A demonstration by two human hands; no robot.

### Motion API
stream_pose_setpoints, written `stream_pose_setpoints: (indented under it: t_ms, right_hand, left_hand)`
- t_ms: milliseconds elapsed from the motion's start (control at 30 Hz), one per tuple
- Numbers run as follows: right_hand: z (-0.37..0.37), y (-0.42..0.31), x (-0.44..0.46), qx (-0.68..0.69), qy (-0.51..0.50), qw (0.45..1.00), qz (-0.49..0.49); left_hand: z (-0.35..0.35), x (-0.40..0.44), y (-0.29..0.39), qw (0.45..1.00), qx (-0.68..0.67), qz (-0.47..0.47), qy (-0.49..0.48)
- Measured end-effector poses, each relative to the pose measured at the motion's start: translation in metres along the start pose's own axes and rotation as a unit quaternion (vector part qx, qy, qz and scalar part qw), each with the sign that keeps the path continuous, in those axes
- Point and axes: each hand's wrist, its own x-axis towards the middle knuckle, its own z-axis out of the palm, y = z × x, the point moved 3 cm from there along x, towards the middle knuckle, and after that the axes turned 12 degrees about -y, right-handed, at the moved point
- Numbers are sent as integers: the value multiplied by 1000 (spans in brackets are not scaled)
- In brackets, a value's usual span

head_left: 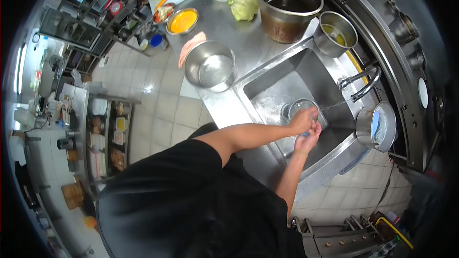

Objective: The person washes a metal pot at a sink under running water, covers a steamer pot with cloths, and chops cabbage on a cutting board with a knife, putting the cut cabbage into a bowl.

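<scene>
My left hand (302, 121) overlaps the side of a round metal bowl (297, 109) in the sink (319, 73), and my right hand (309, 139) is positioned just beside it, fingers curled; I cannot tell what either grip encloses, although a patch of blue shows between the hands. A thin water stream leaves the faucet (366, 84) toward the bowl. Beyond the basin, the counter (217, 24) supports a deep pot (282, 32) of dark liquid and leafy greens (244, 8).

2 hands (303, 121) over sink (330, 79); pot (210, 64) left, on counter (244, 48).
</scene>
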Motion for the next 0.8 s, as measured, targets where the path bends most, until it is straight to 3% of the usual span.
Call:
stream_pose_setpoints:
  t_ms: [33, 67, 100, 167, 200, 233, 267, 300, 333, 367, 400, 433, 500, 567, 633, 700, 733, 800]
  right_hand:
    - [18, -17, -10, 6, 0, 1000, -7]
    - [32, -28, -26, 125, -47, 984, 116]
    - [38, -30, -41, 239, -90, 937, 240]
    - [28, -23, -36, 298, -72, 909, 282]
    - [24, -20, -27, 357, -65, 876, 319]
    - [12, -18, -16, 360, -60, 875, 318]
    - [-9, -20, -2, 241, -66, 941, 228]
    - [-19, -22, 5, 113, -71, 982, 134]
    - [-10, -21, 6, 117, -66, 982, 136]
    - [11, -35, 7, 75, -36, 995, 49]
    - [28, -51, 3, 29, -6, 999, -36]
    - [41, -60, -2, 27, -3, 999, -30]
    - [69, -89, -14, -56, -68, 983, -161]
    - [98, -106, -25, -114, -83, 970, -197]
    - [116, -115, -30, -168, -99, 952, -234]
    - [128, -120, -36, -305, -165, 876, -335]
    - [127, -121, -32, -303, -162, 880, -327]
    - [134, -123, -36, -396, -286, 751, -443]
  left_hand:
    - [-3, 2, 11, 979, 74, 138, -130]
    - [0, -3, 18, 919, 142, 265, -254]
    - [-1, -4, 19, 919, 141, 263, -258]
    - [-1, -21, 28, 837, 140, 437, -298]
    - [2, -25, 32, 838, 138, 433, -302]
    - [0, -26, 38, 855, 128, 452, -218]
    - [-1, -31, 45, 867, 118, 466, -134]
    - [6, -35, 56, 868, 119, 461, -139]
    - [7, -28, 61, 962, -68, 253, -76]
    - [10, -28, 60, 969, -247, 19, -2]
    - [10, -27, 68, 969, -245, 14, -2]
    - [11, -23, 73, 956, -291, -20, -9]
    - [10, -14, 85, 940, -336, -61, -8]
    - [13, -7, 95, 883, -433, -145, -105]
    - [11, 2, 107, 879, -424, -182, -119]
    - [16, 8, 115, 812, -462, -309, -178]
    - [15, 13, 116, 813, -458, -316, -172]
    - [20, 17, 118, 783, -413, -327, -330]
